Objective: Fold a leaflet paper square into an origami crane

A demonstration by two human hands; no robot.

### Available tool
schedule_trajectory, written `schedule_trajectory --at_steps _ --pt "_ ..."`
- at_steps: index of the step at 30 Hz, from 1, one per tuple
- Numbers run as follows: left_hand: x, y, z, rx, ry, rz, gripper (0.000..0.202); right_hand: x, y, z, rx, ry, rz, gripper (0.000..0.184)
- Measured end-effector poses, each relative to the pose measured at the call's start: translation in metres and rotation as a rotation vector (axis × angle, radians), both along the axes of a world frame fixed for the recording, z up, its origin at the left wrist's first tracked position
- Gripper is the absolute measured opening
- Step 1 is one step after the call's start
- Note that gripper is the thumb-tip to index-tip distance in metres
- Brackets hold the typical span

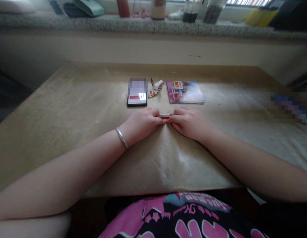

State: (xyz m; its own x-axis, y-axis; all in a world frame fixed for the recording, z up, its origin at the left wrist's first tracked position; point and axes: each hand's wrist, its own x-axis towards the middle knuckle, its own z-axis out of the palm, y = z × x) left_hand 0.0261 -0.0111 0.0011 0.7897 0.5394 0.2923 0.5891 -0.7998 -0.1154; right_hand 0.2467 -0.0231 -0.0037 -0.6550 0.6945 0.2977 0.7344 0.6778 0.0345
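Between my two hands is a small folded strip of paper (165,116), red with a pale edge, low over the table. My left hand (143,121) pinches its left end with thumb and fingers. The right end is pinched the same way by my right hand (188,121). My thumbs nearly meet at the strip's near edge, and most of the paper is covered by my fingers. Just beyond my hands stand a phone (137,94) with a lit screen, a folded paper bird (156,87) with red print, and a stack of colourful printed sheets (185,92).
A shiny beige cloth covers the table (69,115). Partly blurred, a dark bluish object (296,107) lies at the right edge. Beyond the table, a stone windowsill (133,26) holds a red container (123,8), jars and a yellow item (261,16).
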Motion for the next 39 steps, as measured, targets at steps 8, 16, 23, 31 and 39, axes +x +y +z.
schedule_trajectory --at_steps 8,16,23,31,39 --pt "0.000 -0.001 -0.002 0.009 -0.029 -0.024 0.028 0.000 0.005 -0.002 -0.062 0.080 0.003 0.026" --pt "0.000 0.000 0.001 -0.022 0.030 -0.008 0.029 -0.002 0.000 0.005 -0.043 -0.037 -0.004 0.027" --pt "-0.001 -0.005 0.009 0.039 0.150 -0.029 0.029 0.004 -0.002 0.011 -0.019 -0.122 0.016 0.027" --pt "-0.008 0.000 0.013 -0.050 0.172 -0.024 0.025 0.009 -0.004 0.013 -0.025 -0.119 0.007 0.026" --pt "-0.013 0.002 0.019 -0.175 0.174 -0.013 0.024 0.013 -0.003 0.011 -0.015 -0.101 -0.017 0.025"
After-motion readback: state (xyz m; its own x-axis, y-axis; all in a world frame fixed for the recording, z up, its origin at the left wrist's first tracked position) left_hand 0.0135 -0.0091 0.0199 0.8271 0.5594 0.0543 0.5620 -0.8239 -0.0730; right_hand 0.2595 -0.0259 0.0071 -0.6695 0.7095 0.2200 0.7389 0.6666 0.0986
